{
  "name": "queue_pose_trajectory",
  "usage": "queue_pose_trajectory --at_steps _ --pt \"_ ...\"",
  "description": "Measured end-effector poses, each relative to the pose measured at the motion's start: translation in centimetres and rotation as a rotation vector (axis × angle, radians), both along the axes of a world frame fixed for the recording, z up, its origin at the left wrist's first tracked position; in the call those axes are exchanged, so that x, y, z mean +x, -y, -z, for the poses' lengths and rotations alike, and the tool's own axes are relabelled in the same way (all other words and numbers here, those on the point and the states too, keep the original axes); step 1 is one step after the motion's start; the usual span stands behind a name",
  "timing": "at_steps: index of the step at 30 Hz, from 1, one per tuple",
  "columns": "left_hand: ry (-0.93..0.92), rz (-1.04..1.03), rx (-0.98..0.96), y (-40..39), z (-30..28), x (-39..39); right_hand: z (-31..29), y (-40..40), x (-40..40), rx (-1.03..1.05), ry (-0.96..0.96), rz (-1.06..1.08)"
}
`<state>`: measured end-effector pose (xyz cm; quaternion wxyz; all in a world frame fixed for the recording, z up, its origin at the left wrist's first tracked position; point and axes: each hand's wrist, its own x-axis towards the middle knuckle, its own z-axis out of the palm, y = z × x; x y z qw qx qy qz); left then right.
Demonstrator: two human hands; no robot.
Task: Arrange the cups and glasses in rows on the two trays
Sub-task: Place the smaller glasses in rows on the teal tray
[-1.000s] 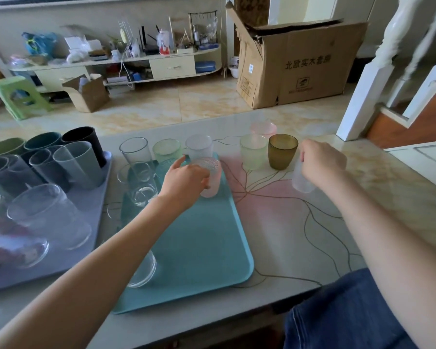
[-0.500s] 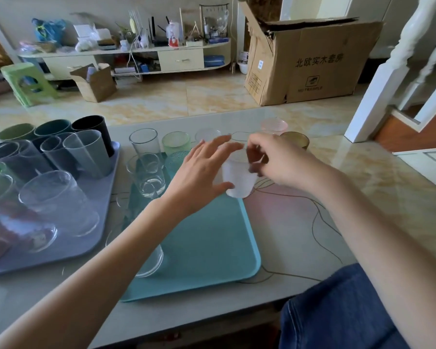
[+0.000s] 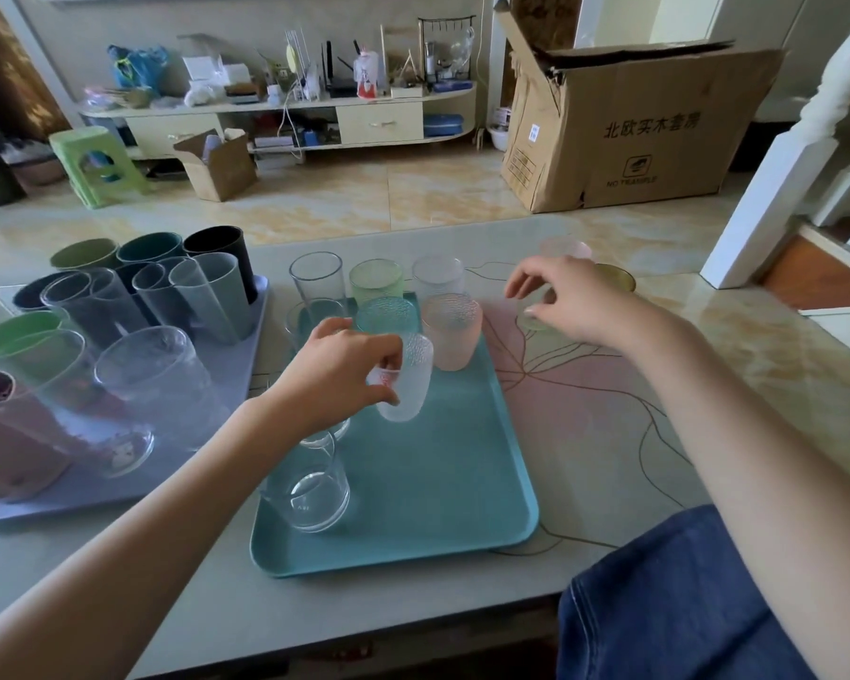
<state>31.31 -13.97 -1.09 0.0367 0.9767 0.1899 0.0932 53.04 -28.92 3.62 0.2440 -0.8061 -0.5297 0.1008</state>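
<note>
Lowering frosted cup, left hand grip clamped on it; set upright beside pink cup on teal tray. Right hand grip pinching pale green cup rim.

Table bears teal tray, grey tray, perhaps loose glasses

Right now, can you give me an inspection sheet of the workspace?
Surface: pale table with a line pattern.
Job's things: teal tray holds clear and frosted glasses; purple tray is crowded with cups; a pink cup and an amber cup stand on the table.
Clutter: nothing seen on the table.
Hands: left hand grips a frosted glass above the teal tray; right hand pinches a pale green cup.
Cables: nothing seen on the table.
Surroundings: cardboard box, green stool, low shelf.
</note>
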Motion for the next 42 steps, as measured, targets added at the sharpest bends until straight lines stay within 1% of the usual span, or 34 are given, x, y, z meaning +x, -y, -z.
queue_pose_trajectory --at_steps 4,8,12,17,22,27,30,32,36,40,42 --pt "-0.074 -0.018 -0.013 -0.3 0.8 -0.7 0.9 0.7 3.5 0.002 0.066 0.194" --pt "-0.096 -0.023 -0.034 -0.5 1.1 -1.1 3.0 1.1 5.6 -0.011 0.212 0.398" --pt "-0.108 0.006 -0.051 -0.6 0.5 -0.9 4.9 1.1 6.7 -0.07 0.262 0.488" --pt "0.059 0.015 -0.09 0.0 -2.1 1.0 6.2 0.8 6.9 -0.158 0.233 0.484" --pt "0.14 0.113 -0.038 0.8 -3.2 6.8 6.8 0.7 7.0 -0.167 0.23 0.466" --pt "0.079 0.143 0.074 1.8 -1.5 14.8 7.3 0.6 7.3 -0.169 0.22 0.428" --pt "0.018 0.104 0.157 2.3 -0.1 18.4 7.6 0.4 7.1 -0.185 0.245 0.427" --pt "-0.027 0.052 0.165 2.2 0.6 20.1 7.7 0.3 7.3 -0.157 0.23 0.419" --pt "-0.063 0.014 0.185 1.8 1.9 21.9 7.9 0.1 7.8 -0.097 0.224 0.412" --pt "-0.013 0.006 0.147 1.4 2.4 21.9 8.1 0.0 7.8 -0.08 0.242 0.404" --pt "0.014 0.037 0.139 1.4 2.4 21.0 8.1 0.1 7.9 -0.096 0.246 0.41"
